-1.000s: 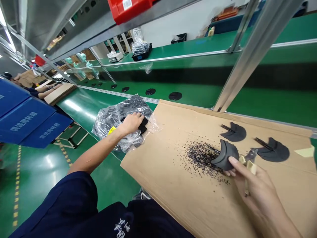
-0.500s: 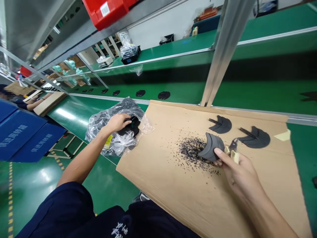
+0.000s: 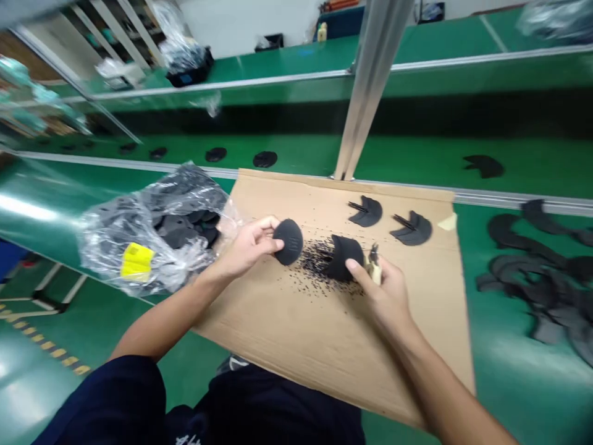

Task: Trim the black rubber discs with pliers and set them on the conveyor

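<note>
Pinched in my left hand (image 3: pixel 252 244) is a flat, rounded black piece (image 3: pixel 288 241) with small raised marks on its face. My right hand (image 3: pixel 382 287) grips a curved black part (image 3: pixel 343 258), and side cutters (image 3: pixel 373 262) with pale handles are tucked in the same hand. Small black scraps (image 3: pixel 311 272) lie scattered beneath and between the two pieces on the brown cardboard (image 3: pixel 278 327). Farther back on the cardboard rest two similar curved black parts (image 3: pixel 365 211) with thin stems. Left of my left hand sits a clear plastic bag (image 3: pixel 152 213) full of black pieces.
A heap of black curved parts (image 3: pixel 542 278) lies on the green table at the right. Behind the cardboard rises a metal post (image 3: pixel 373 86). Several black pieces (image 3: pixel 265 159) stand in a row along the green surface beyond the table's rail.
My left hand has come out of the plastic bag and moved right, now with a rounded black piece in it. My right hand still holds the curved part and cutters. The view has turned right.
</note>
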Demonstrator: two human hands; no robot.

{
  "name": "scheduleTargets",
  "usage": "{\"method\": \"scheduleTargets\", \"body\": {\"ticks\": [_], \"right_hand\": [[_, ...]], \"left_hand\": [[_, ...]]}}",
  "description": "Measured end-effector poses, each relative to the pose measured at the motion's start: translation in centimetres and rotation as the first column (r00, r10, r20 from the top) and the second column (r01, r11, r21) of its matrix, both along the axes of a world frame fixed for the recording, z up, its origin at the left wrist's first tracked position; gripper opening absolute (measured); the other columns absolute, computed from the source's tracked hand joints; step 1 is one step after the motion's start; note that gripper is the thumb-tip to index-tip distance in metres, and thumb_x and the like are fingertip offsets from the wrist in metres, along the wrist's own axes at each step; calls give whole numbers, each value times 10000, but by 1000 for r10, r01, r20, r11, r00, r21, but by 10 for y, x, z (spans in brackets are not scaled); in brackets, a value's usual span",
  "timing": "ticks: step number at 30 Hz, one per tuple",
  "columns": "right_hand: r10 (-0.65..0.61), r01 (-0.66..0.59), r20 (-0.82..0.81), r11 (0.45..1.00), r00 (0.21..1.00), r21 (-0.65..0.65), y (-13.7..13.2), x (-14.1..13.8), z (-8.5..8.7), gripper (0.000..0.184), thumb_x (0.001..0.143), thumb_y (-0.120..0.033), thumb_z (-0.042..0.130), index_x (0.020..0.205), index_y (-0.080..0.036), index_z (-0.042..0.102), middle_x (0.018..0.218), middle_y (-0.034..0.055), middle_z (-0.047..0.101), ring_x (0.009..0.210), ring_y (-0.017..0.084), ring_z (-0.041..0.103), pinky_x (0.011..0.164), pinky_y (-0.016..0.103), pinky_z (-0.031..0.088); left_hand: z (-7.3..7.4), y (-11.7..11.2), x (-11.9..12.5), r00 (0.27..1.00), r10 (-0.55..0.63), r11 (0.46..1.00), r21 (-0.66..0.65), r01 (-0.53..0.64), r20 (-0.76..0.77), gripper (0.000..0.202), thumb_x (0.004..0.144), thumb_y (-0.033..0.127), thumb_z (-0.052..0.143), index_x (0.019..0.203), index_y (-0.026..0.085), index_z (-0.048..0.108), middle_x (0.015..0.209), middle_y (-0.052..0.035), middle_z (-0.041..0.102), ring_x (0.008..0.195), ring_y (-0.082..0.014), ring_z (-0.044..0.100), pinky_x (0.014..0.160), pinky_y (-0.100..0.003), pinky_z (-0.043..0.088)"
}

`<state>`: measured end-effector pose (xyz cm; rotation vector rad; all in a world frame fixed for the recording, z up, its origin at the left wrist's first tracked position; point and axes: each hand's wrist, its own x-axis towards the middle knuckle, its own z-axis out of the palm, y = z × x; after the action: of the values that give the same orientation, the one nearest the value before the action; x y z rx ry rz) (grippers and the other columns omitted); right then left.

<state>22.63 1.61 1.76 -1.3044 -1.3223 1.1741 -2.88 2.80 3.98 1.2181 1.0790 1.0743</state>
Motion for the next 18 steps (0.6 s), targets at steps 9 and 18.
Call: {"method": "scheduleTargets", "body": {"ticks": [9, 18], "right_hand": [[31, -30, -55, 999, 998, 10, -7, -5, -3, 309, 806, -479, 756, 781, -203, 620, 694, -28, 553, 644, 126, 459, 627, 270, 428], [58, -58, -4, 998, 998, -10, -12, -9, -5, 305, 828, -505, 735, 822, -211, 653, 716, -17, 593, 661, 139, 508, 640, 282, 474]], "left_hand": [[-40, -7, 65, 994, -29, 998, -47, 34, 104, 285, 817, 336, 763, 868, 156, 547, 745, 21, 633, 606, -57, 608, 570, -155, 511], [-44, -11, 59, 979, -140, 990, -5, 142, 148, 295, 919, 368, 656, 1103, 148, 588, 868, -26, 659, 654, -90, 634, 541, -183, 586]]}}
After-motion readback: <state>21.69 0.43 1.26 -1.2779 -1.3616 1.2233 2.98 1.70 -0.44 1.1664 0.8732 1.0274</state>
